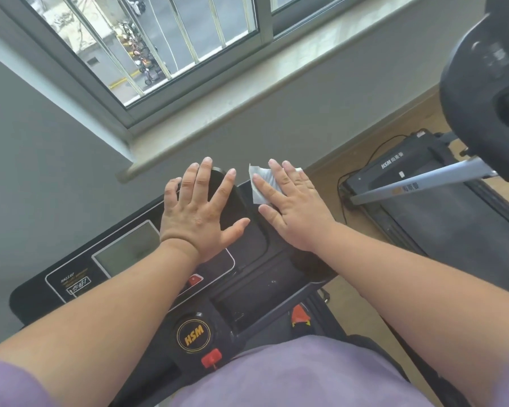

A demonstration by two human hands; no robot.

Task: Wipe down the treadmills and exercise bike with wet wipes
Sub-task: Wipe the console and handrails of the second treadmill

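Purple shirt fills the bottom edge, and beyond it both my forearms reach over the black console of the treadmill I am wiping. Left hand lies spread flat on the console's raised pad, holding nothing, while right hand presses the wipe flat against the far right corner, fingers straight. Next, I judge, comes dragging it back across the dusty tray, with the second treadmill on the right untouched.

1. Both forearms are bare from the short sleeves down to the wrists.
2. A lilac short-sleeved top covers the torso; its left sleeve shows the same plain, unmarked fabric.
3. No rings or watch visible.
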